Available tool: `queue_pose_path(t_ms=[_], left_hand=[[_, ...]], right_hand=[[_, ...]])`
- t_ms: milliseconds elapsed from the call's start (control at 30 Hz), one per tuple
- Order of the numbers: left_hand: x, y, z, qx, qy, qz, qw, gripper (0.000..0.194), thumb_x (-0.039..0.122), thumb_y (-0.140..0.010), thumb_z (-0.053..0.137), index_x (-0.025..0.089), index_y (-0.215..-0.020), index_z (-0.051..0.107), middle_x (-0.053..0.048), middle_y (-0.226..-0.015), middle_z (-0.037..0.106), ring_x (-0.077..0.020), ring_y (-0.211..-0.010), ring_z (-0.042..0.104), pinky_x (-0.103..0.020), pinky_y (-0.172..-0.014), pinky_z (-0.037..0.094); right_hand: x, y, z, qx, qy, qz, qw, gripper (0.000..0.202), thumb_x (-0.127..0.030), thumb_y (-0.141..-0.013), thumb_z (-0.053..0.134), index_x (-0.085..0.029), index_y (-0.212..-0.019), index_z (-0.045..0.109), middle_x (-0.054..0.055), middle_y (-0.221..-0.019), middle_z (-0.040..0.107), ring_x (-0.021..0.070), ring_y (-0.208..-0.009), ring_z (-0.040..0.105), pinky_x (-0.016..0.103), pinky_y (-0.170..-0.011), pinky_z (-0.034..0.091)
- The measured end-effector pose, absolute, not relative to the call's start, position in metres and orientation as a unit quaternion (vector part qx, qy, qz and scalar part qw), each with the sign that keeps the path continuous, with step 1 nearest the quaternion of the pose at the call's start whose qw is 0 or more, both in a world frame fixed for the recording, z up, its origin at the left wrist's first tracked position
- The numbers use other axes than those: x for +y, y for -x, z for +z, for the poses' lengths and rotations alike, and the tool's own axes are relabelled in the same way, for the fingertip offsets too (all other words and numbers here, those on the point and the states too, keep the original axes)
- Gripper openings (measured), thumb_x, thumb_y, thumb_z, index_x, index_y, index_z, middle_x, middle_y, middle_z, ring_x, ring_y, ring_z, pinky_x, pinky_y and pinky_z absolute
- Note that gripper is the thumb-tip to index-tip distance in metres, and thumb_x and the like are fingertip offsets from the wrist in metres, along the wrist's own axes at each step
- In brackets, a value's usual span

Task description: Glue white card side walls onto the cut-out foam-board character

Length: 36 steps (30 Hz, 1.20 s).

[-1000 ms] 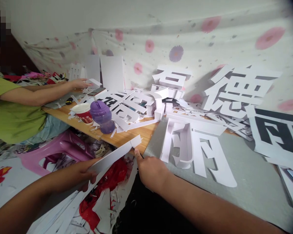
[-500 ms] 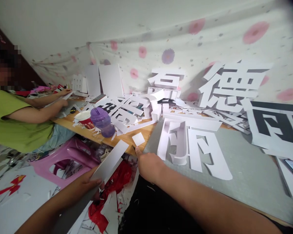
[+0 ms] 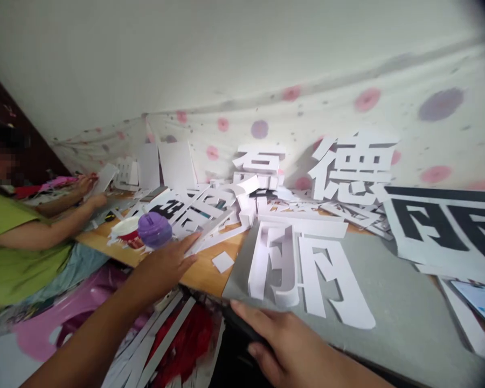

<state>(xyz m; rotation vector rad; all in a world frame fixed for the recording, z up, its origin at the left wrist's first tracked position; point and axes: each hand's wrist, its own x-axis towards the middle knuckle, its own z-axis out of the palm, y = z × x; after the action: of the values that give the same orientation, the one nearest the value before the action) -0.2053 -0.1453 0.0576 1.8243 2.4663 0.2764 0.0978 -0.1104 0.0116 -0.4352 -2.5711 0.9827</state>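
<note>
My left hand (image 3: 167, 267) reaches over the table's front edge, fingers closed at the near end of a white foam-board strip (image 3: 212, 230). The strip lies over other white pieces; its grip is partly hidden. My right hand (image 3: 283, 337) is wrapped around a black-handled tool (image 3: 244, 325) at the table's near edge; I cannot make out its tip. Beyond that hand, a large white cut-out character (image 3: 317, 280) lies on the grey mat (image 3: 392, 302). Upright white walls stand along its left part. A small white square (image 3: 223, 262) rests on bare wood between my hands.
A purple cup (image 3: 154, 230) and a red-and-white tub (image 3: 129, 229) stand near my left hand. A person in a green shirt (image 3: 20, 231) works at left beside a pink stool (image 3: 52, 334). White characters (image 3: 358, 164) lean at the back. A phone (image 3: 479, 302) lies right.
My left hand has moved forward and up from below the table edge, bringing the white strip over the table. My right hand has drawn back toward me, away from the small square.
</note>
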Motion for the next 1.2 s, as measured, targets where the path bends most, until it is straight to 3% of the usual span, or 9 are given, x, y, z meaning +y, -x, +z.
queue_pose_path(t_ms=[133, 233, 333, 467, 633, 800, 933, 1067, 1200], left_hand=[[-0.064, 0.164, 0.074, 0.774, -0.632, 0.026, -0.034, 0.056, 0.048, -0.093, 0.035, 0.035, -0.147, 0.031, -0.013, -0.113, 0.061, -0.0319, -0.098, 0.062, -0.040, -0.084, 0.045], [-0.005, 0.135, 0.069, 0.757, -0.652, 0.019, -0.040, 0.055, 0.041, -0.090, 0.042, 0.037, -0.145, 0.034, -0.013, -0.112, 0.060, -0.0320, -0.098, 0.062, -0.038, -0.079, 0.046], [0.044, 0.112, 0.055, 0.740, -0.672, 0.018, -0.034, 0.060, 0.030, -0.088, 0.044, 0.039, -0.146, 0.031, -0.012, -0.116, 0.057, -0.0311, -0.103, 0.060, -0.038, -0.082, 0.046], [0.095, 0.096, 0.042, 0.722, -0.690, 0.028, -0.033, 0.064, 0.022, -0.088, 0.044, 0.040, -0.147, 0.028, -0.012, -0.119, 0.055, -0.0283, -0.106, 0.059, -0.038, -0.084, 0.046], [0.141, 0.095, 0.040, 0.697, -0.713, 0.051, -0.052, 0.052, 0.039, -0.092, 0.049, 0.024, -0.141, 0.039, -0.012, -0.121, 0.055, -0.0263, -0.107, 0.056, -0.044, -0.089, 0.048], [0.145, 0.091, 0.042, 0.674, -0.729, 0.077, -0.087, 0.058, 0.045, -0.085, 0.062, 0.025, -0.137, 0.046, -0.012, -0.135, 0.049, -0.0313, -0.122, 0.045, -0.044, -0.100, 0.039], [0.089, 0.102, 0.057, 0.671, -0.716, 0.133, -0.141, 0.034, 0.031, -0.092, 0.049, 0.021, -0.124, 0.054, -0.009, -0.123, 0.055, -0.0242, -0.114, 0.050, -0.034, -0.093, 0.041], [-0.010, 0.123, 0.041, 0.695, -0.689, 0.131, -0.158, 0.020, 0.024, -0.092, 0.044, 0.016, -0.084, 0.061, -0.004, -0.079, 0.058, -0.0189, -0.071, 0.054, -0.031, -0.063, 0.040], [-0.091, 0.135, -0.016, 0.633, -0.753, 0.093, -0.151, 0.022, 0.017, -0.092, 0.043, 0.017, -0.091, 0.064, -0.005, -0.088, 0.063, -0.0195, -0.081, 0.059, -0.032, -0.074, 0.046]], right_hand=[[-0.090, -0.161, -0.004, -0.849, 0.292, 0.315, 0.308, 0.054, -0.025, -0.090, 0.050, -0.036, -0.142, 0.048, 0.002, -0.130, 0.063, 0.0255, -0.112, 0.064, 0.038, -0.094, 0.055], [-0.069, -0.205, -0.033, -0.743, 0.421, 0.276, 0.442, 0.052, -0.038, -0.095, 0.045, -0.032, -0.147, 0.042, 0.008, -0.134, 0.060, 0.0296, -0.109, 0.066, 0.041, -0.087, 0.058], [-0.052, -0.240, -0.058, -0.691, 0.488, 0.236, 0.479, 0.056, -0.045, -0.094, 0.047, -0.027, -0.147, 0.040, 0.011, -0.133, 0.061, 0.0280, -0.102, 0.069, 0.036, -0.080, 0.060], [-0.038, -0.272, -0.078, -0.700, 0.550, 0.183, 0.417, 0.054, -0.050, -0.090, 0.051, -0.027, -0.139, 0.050, 0.009, -0.131, 0.062, 0.0278, -0.104, 0.068, 0.034, -0.079, 0.059], [-0.019, -0.281, -0.076, -0.711, 0.614, 0.147, 0.309, 0.057, -0.045, -0.091, 0.041, -0.018, -0.140, 0.049, 0.014, -0.120, 0.065, 0.0264, -0.081, 0.070, 0.036, -0.064, 0.057], [-0.006, -0.273, -0.073, -0.728, 0.637, 0.046, 0.249, 0.055, -0.037, -0.091, 0.036, -0.012, -0.139, 0.049, 0.017, -0.116, 0.060, 0.0300, -0.087, 0.067, 0.041, -0.066, 0.055], [-0.003, -0.274, -0.082, -0.744, 0.619, -0.039, 0.249, 0.050, -0.035, -0.093, 0.036, -0.011, -0.131, 0.056, 0.017, -0.116, 0.058, 0.0322, -0.094, 0.064, 0.043, -0.071, 0.056], [-0.004, -0.277, -0.088, -0.760, 0.601, -0.084, 0.230, 0.044, -0.030, -0.092, 0.037, -0.011, -0.125, 0.062, 0.015, -0.112, 0.059, 0.0315, -0.093, 0.063, 0.044, -0.076, 0.056], [-0.004, -0.278, -0.088, -0.786, 0.566, -0.113, 0.222, 0.043, -0.029, -0.091, 0.041, -0.010, -0.122, 0.063, 0.016, -0.109, 0.059, 0.0339, -0.098, 0.059, 0.048, -0.085, 0.053]])
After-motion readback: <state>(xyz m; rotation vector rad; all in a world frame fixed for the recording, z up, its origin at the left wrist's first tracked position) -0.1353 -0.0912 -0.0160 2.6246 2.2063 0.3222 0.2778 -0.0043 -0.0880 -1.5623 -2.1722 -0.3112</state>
